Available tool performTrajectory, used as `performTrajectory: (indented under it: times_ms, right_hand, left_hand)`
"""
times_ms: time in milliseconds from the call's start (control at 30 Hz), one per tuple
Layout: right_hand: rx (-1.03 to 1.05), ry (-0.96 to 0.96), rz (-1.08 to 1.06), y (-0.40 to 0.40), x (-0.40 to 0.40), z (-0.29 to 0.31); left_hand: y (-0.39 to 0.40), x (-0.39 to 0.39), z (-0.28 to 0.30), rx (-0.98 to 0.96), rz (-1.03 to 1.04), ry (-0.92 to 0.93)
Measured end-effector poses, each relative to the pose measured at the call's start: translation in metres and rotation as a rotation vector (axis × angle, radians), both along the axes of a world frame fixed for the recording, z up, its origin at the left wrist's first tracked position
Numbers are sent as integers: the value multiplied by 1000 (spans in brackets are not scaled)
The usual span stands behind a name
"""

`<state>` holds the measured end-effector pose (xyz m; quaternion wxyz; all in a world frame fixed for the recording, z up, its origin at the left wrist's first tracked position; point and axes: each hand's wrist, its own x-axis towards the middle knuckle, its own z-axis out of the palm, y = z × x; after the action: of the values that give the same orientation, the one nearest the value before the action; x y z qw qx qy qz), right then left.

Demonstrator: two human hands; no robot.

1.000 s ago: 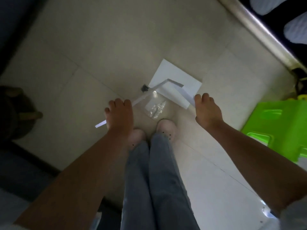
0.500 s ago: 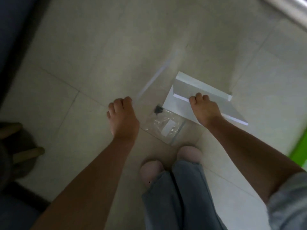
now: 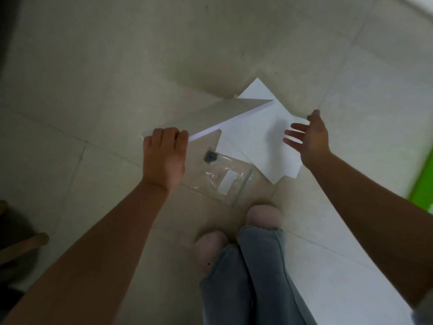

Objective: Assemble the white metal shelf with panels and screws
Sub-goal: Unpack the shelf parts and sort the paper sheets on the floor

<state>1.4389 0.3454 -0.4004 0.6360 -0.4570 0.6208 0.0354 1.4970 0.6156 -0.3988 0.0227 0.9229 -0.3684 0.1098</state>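
My left hand (image 3: 165,156) grips the near end of a long white metal panel (image 3: 218,113) that slants up and to the right above the floor. A second white panel (image 3: 257,141) lies flat on the tiles under its far end. Over the right side of that flat panel hovers my right hand (image 3: 309,139), fingers spread and holding nothing. A clear plastic bag (image 3: 225,179) with a white label lies on the floor between my hands, and dark screws (image 3: 210,156) are bunched at its upper corner.
My two feet in pale slippers (image 3: 236,233) stand just below the bag on the tiled floor (image 3: 117,66). A green plastic object (image 3: 424,181) shows at the right edge. A dark wooden piece of furniture (image 3: 18,249) sits at the lower left.
My right hand has let go of the flat panel and opened above it. The left hand still holds the long panel, which has swung over the flat one.
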Motion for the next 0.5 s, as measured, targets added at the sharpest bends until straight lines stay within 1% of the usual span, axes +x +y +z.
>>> performTrajectory:
  times_ms: [67, 167, 233, 300, 333, 400, 500]
  right_hand:
    - [79, -4, -7, -14, 0, 8]
    - [131, 22, 101, -24, 1, 13]
    - [102, 100, 224, -24, 5, 14]
    - [73, 136, 283, -19, 13, 17]
    - [61, 116, 261, -16, 18, 19]
    - [49, 69, 120, -13, 27, 32]
    - [126, 26, -231, -23, 29, 55]
  left_hand:
    - [-14, 5, -1, -3, -78, -14]
    - [-34, 12, 6, 3, -175, -43]
    - [-46, 20, 15, 0, -206, -40]
    - [-59, 24, 27, -17, -206, -29]
    - [-65, 26, 33, -36, -207, -24]
    - [-77, 26, 46, -63, -214, 1]
    - [-95, 26, 59, -88, -262, 13]
